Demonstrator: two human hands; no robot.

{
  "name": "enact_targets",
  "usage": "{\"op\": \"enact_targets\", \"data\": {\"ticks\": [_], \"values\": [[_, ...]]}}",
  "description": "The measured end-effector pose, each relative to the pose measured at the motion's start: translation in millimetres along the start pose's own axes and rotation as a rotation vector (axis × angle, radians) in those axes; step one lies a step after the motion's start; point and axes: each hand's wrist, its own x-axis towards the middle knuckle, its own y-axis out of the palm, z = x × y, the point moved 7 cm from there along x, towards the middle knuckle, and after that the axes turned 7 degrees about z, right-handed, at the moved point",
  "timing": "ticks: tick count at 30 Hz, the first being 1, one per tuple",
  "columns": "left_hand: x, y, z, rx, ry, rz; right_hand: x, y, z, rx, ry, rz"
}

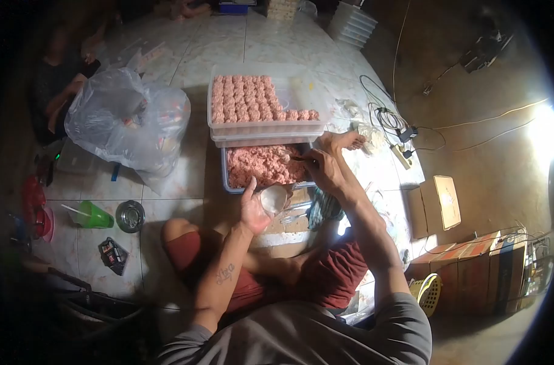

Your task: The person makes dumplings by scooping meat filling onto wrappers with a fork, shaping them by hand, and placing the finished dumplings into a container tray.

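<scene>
My left hand (257,213) holds a small round whitish bowl (273,199), tilted, just in front of a blue-rimmed tub. Pink minced meat (255,165) fills that tub. At its right side my right hand (326,169) is closed on a thin utensil (298,159), whose far end reaches over the mince; its tip is hard to make out. Behind the tub, a clear plastic container (298,129) rests on another one. Rows of pink meat balls (243,97) cover its left part and a short line along the front.
Left stands a large plastic bag (128,121), with a green cup (94,215) and a glass ashtray (130,216) nearer. Cables (383,118) and a power strip (403,156) lie right. Cardboard boxes (478,267) stand at the lower right. Another person sits far left.
</scene>
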Motion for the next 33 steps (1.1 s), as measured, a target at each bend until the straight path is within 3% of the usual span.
{"op": "enact_targets", "data": {"ticks": [3,5,9,14,16,22,27,28,33], "values": [[9,10,-2,0.000,0.011,-0.008,8,10,-8,-0.177,-0.201,-0.140],[3,3,-1,0.181,0.016,-0.115,2,8,21,-0.387,-0.181,0.063],[-36,-27,11,0.378,-0.040,-0.232,22,17,-3,-0.655,-0.157,0.132],[-78,-56,20,0.344,-0.034,-0.287,54,45,-37,-0.929,-0.091,0.302],[-82,-69,20,0.337,-0.023,-0.319,63,57,-43,-0.953,-0.054,0.411],[-76,-65,11,0.335,0.005,-0.332,58,75,-79,-0.573,0.100,0.720],[-81,-70,4,0.273,0.049,-0.345,50,36,-98,-0.211,0.089,0.549],[-80,-69,4,0.235,0.068,-0.338,50,31,-98,-0.212,-0.005,0.525],[-71,-75,10,0.240,0.043,-0.315,32,68,-92,-0.568,0.007,0.636]]}}
